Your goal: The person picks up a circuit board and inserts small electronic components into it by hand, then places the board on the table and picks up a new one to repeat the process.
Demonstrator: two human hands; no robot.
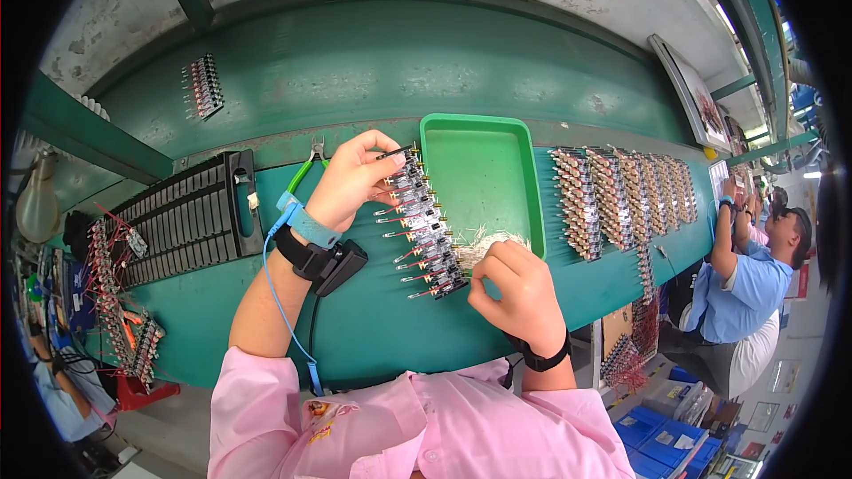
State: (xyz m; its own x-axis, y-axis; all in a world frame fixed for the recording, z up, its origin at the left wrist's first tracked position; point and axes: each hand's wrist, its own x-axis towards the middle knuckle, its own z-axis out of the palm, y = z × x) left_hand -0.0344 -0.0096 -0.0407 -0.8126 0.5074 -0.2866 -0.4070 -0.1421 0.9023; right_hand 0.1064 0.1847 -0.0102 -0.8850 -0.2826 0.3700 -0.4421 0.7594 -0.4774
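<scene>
My left hand (348,179) grips the far end of a strip of small black components (421,229) between thumb and fingers. Thin red-and-clear leads stick out from the strip's left side, and it slants toward me over the green bench. Close to its near end, my right hand (522,294) is closed, thumb and forefinger curled together; whatever they pinch is too small to make out. Just beyond that hand, a heap of thin whitish pieces (477,250) lies in the near part of a green tray (536,182).
Several rows of component strips (612,200) stand at the right. Left are a black slotted rack (182,217), green-handled cutters (308,168) and a pile of wired strips (115,302). Another strip (202,87) lies far left. A person in blue (741,275) works at far right.
</scene>
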